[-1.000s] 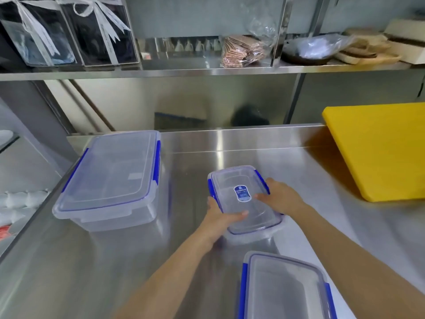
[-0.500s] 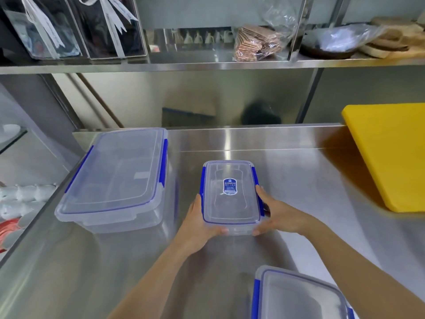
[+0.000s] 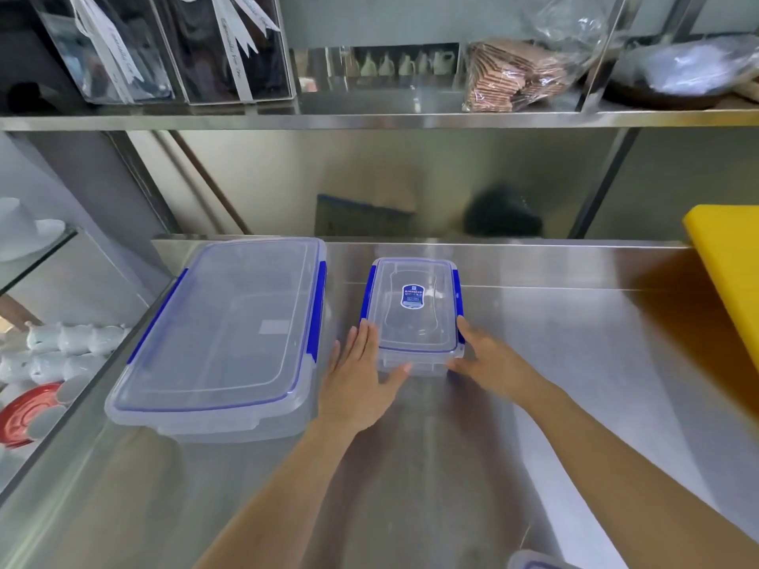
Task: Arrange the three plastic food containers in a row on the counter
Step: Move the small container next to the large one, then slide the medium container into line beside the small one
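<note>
Steel desk filling the lower frame, near edge cut off at the bottom. Steel shelf above, top cropped; ribboned clear boxes and bagged brown stack on it, contents hard to make out.

Large container at desk's left side, clear with blue latches, lid on, long axis running away from camera. Apart from the small one, gap of bare steel between.

Yellow board at right edge, mostly cut off by frame.

Small container mid-desk, right of the large one, lid on, blue label on lid, print too small to read. Sitting flat on the desk, roughly parallel to the large container.

Left hand flat against small container's near-left side, fingers extended, thumb touching the near end wall; open, not wrapped around it. Right hand against near-right corner, fingers along the side latch, thumb at the near end; loosely cupping, fingertips partly hidden behind the box.

Third container: only a corner of lid visible at bottom edge, rest cut off.

Left of desk, lower level: white crockery and red dish, blurred.
</note>
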Action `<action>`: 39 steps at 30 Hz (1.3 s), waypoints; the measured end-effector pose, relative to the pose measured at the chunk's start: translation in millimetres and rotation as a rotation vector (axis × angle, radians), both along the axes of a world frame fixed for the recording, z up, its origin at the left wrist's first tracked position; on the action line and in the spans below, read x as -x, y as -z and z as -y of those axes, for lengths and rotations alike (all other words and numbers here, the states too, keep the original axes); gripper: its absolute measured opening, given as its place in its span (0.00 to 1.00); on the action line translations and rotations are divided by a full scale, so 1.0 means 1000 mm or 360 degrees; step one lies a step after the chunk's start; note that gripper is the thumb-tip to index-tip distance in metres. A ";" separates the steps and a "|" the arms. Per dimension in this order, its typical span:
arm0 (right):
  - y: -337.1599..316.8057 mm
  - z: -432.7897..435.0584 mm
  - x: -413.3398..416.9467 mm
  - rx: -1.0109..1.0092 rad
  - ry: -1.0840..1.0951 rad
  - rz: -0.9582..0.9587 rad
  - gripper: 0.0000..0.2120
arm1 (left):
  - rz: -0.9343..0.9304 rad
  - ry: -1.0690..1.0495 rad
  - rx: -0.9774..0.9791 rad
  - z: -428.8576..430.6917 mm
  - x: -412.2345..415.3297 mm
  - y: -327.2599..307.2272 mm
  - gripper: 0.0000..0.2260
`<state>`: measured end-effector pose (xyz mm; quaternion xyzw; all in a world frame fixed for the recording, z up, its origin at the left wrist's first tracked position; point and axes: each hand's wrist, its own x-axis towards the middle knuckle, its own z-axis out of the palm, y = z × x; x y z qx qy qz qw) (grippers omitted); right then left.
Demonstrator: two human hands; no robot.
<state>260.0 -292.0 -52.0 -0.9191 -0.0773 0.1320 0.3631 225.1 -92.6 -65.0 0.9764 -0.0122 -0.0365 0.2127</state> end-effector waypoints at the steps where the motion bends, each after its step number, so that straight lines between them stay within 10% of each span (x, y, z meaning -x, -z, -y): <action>1: 0.001 0.000 0.000 0.0048 -0.0009 -0.0003 0.32 | -0.0028 0.0009 -0.0004 0.000 -0.002 0.001 0.37; 8: -0.011 0.015 0.031 -0.0045 0.0044 -0.0047 0.39 | -0.0051 0.0071 0.0070 0.008 0.026 -0.005 0.37; 20: -0.029 0.073 0.149 -0.0045 -0.0366 -0.0975 0.41 | -0.0529 0.0416 0.0525 0.056 0.157 -0.022 0.37; 29: -0.027 0.077 0.195 -0.0060 -0.0175 -0.0588 0.26 | -0.0747 0.0678 0.1022 0.070 0.203 -0.032 0.25; 34: -0.023 0.083 0.204 -0.0113 0.0025 -0.0500 0.31 | -0.0506 0.0764 0.0861 0.070 0.207 -0.026 0.19; 39: -0.019 0.086 0.214 -0.0358 0.0365 -0.0337 0.33 | 0.0225 0.0347 0.0049 0.072 0.210 -0.017 0.14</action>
